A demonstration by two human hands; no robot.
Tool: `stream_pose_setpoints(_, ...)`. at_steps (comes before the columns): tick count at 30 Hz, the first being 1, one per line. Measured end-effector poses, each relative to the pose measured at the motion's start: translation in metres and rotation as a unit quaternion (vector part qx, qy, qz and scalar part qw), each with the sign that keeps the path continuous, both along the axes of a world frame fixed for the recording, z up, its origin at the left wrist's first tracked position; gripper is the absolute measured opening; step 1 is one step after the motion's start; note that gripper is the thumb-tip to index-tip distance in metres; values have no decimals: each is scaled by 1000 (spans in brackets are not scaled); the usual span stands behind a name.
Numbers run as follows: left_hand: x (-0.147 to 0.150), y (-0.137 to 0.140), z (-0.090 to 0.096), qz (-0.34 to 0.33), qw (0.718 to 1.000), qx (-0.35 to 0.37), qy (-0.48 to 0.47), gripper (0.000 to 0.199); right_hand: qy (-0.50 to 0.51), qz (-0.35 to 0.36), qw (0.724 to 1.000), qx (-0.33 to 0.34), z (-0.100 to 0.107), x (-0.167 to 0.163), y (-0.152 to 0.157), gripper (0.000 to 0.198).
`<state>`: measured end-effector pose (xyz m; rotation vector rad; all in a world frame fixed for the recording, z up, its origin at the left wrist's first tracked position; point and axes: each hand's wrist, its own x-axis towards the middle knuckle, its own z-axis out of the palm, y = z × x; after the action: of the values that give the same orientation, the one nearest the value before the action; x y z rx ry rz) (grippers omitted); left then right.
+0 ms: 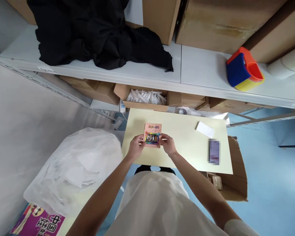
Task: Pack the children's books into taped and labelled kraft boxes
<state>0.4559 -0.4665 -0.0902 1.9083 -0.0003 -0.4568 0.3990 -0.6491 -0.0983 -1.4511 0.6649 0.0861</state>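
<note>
Pink booklet (pixel 152 130) with rainbow-bordered dark picture (pixel 152 138), pale yellow table (pixel 184 144), white box (pixel 205 129), black cloth (pixel 100 36), red-blue-yellow container (pixel 244 70)

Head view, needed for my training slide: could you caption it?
Left hand and right hand hold a pink printed item by its sides over a pale yellow table.

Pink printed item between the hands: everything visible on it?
The pink item is rectangular and looks like paper or card. Dark lettering runs across its top; below, a rainbow border frames a dark picture. The left hand and right hand hold its opposite sides. Printed side faces the camera, over the pale yellow table; tabletop contact is unclear.
</note>
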Motion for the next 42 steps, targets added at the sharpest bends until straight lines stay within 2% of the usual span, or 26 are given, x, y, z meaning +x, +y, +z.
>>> stream_pose_setpoints(3, 40, 10, -19, -35, 992, 121, -21, 38, 38, 12, 996, -84, -20, 45, 17, 29)
stream_pose_setpoints(6, 81, 15, -37, -70, 969, 237, -8, 40, 78, 39, 986, -143, -38, 89, 31, 29)
stream_pose_setpoints(8, 104, 18, -50, -77, 960, 269, 1, 39, 96, 49, 982, -156, -49, 114, 39, 31)
stream_pose_setpoints(12, 135, 22, -72, -84, 955, 285, 12, 36, 116, 51, 978, -163, -74, 149, 50, 33)
stream_pose_setpoints(16, 147, 23, -89, -94, 951, 295, 5, 35, 130, 62, 977, -157, -95, 161, 59, 34)
stream_pose_setpoints(19, 147, 23, -98, -95, 946, 311, -15, 35, 123, 79, 979, -143, -103, 160, 62, 37)
stream_pose_setpoints(25, 143, 25, -101, -96, 928, 354, -68, 47, 110, 80, 980, -147, -95, 152, 60, 51)
stream_pose_setpoints(30, 128, 11, -76, -94, 923, 348, -131, 50, 69, 40, 991, -107, -64, 116, 43, 54)
stream_pose_setpoints(32, 115, -5, -59, -119, 928, 307, -173, 44, 28, 25, 995, -93, -45, 86, 24, 48)
stream_pose_setpoints(34, 100, -28, -36, -163, 933, 231, -220, 36, -21, 12, 996, -90, -21, 52, -4, 41)
stream_pose_setpoints(36, 85, -58, -6, -208, 932, 139, -262, 30, -66, -13, 992, -109, 7, 19, -41, 34)
stream_pose_setpoints(38, 71, -94, 30, -245, 919, 66, -301, 27, -101, -55, 980, -164, 40, -7, -86, 31)
stream_pose_setpoints(42, 54, -182, 108, -299, 894, -33, -333, 26, -166, -116, 929, -309, 116, -23, -190, 29)
